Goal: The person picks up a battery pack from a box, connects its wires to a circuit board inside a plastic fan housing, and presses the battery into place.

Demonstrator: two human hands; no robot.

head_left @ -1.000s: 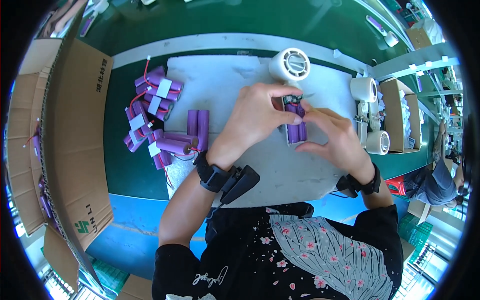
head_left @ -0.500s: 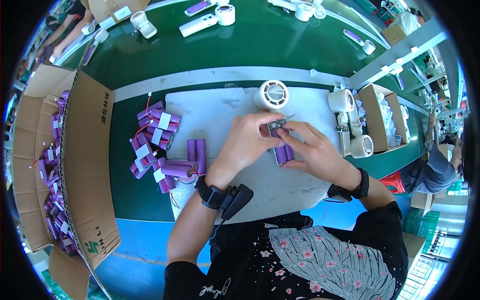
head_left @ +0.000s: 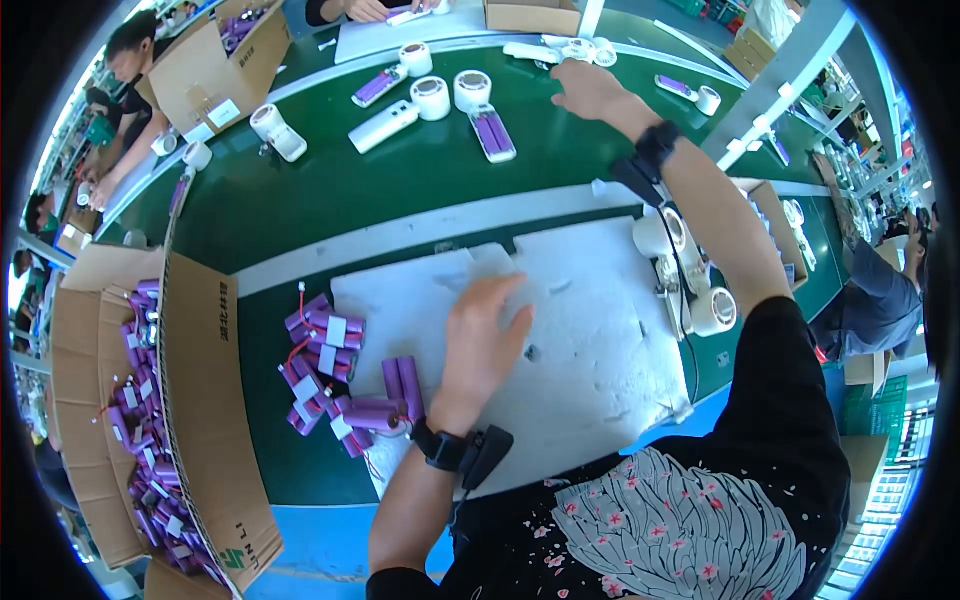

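Note:
My left hand (head_left: 487,335) hovers over the pale foam mat (head_left: 600,300), fingers apart and nothing in it. Stretched far across the green work surface (head_left: 330,190), my right hand (head_left: 597,97) is close to a white handheld fan (head_left: 575,52) at the far edge; its fingers look apart, and whether they touch the fan is unclear. Another handheld fan (head_left: 490,130) lies on the green surface with two purple battery cells showing in its handle. Left of the mat is a heap of purple battery packs (head_left: 325,345) with red wires and white labels. Two bare purple cells (head_left: 402,385) lie on the mat's left part.
A large carton (head_left: 205,400) of battery packs stands at the left. White fan bodies (head_left: 712,310) lie right of the mat beside a small carton (head_left: 790,235). A metal post (head_left: 790,85) rises at the right. Co-workers sit at the far side and at the right.
The fan with purple cells has gone from my hands over the mat to the far green surface. My right hand has moved far forward; my left has let go. The view has shifted forward.

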